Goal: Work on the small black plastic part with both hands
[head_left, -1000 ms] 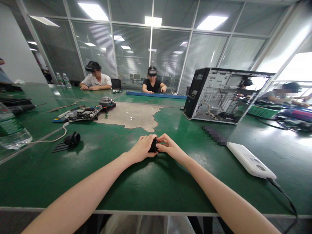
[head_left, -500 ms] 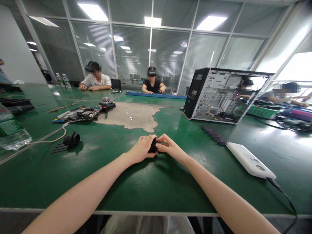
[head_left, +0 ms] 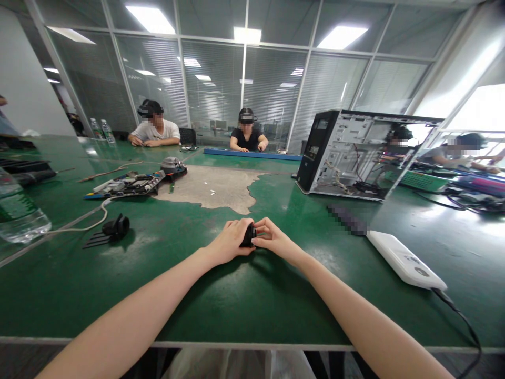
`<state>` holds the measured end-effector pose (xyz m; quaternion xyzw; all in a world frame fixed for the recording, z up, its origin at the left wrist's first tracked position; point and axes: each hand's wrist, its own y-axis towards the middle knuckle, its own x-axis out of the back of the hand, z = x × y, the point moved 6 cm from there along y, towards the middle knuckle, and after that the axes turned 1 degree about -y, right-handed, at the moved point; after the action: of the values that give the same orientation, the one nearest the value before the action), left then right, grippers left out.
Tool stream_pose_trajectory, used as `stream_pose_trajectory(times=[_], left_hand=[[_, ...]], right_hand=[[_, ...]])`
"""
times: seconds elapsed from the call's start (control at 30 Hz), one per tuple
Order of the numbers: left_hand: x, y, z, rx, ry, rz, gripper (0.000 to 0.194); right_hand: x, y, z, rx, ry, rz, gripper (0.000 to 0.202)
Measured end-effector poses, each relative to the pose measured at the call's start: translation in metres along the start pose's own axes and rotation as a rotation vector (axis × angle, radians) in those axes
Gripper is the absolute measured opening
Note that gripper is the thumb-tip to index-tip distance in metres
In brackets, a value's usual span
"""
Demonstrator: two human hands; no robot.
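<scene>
Between my two hands is a small, rounded black part (head_left: 248, 236), its kind hidden by the fingers. My left hand (head_left: 230, 239) wraps round it from the left, closed on it. On its right side the thumb and fingers of my right hand (head_left: 272, 235) pinch its edge. Both hands are just above the green table (head_left: 252, 305). Off to the left lies another black part (head_left: 115, 228) with a round end and several thin prongs. A white power bank (head_left: 402, 258) with a black cable rests to the right.
An open computer case (head_left: 311, 158) stands at the back right. Left of the bare patch (head_left: 221, 187) lie a circuit board (head_left: 126, 184) and a cooler-like part (head_left: 172, 165). A water bottle (head_left: 19, 210) is at the left edge. Several people sit around the table.
My right fingers have shifted slightly at the edge of the black part, so a little more of it shows. My left hand keeps its place.
</scene>
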<state>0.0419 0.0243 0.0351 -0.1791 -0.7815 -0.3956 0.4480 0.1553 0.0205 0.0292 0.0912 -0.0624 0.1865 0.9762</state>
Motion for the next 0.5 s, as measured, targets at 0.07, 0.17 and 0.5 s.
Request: stream_pose_trajectory(times=[0.07,0.17,0.5], left_hand=[[0.000,0.000,0.000,-0.002,0.002,0.000,0.056],[0.000,0.000,0.000,-0.001,0.000,0.000,0.056],[0.001,0.000,-0.002,-0.008,0.004,0.000,0.054]], right_hand=[[0.000,-0.001,0.001,-0.020,0.003,-0.019,0.029],[0.001,0.000,-0.001,-0.042,0.009,-0.039,0.027],[0.004,0.003,-0.009,-0.061,-0.011,-0.041,0.032]])
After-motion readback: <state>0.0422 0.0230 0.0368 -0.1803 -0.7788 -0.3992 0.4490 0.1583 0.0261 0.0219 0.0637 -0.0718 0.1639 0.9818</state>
